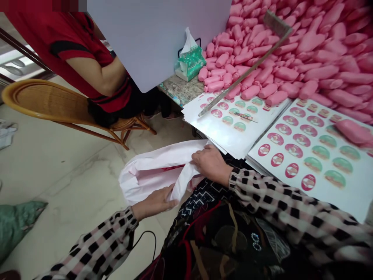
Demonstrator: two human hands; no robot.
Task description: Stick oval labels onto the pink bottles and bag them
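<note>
A large white woven-looking sack point(159, 155) with red print showing inside hangs between my hands, its mouth spread wide and its rim folded over. My left hand point(155, 201) grips the near rim, thumb on one side and fingers on the other. Farther right, my right hand point(211, 161) has its fingers closed round the rim beside the table edge. The lower part of the sack is hidden below its mouth and behind my right hand.
Pink bottles point(262, 74) lie heaped on the table at the back right, with a long-handled scraper point(247, 72) across them. Sticker sheets point(294, 147) cover the near table. A tissue pack point(190, 62) stands by a grey panel point(163, 35). A person point(84, 58) sits on a wicker chair point(43, 99).
</note>
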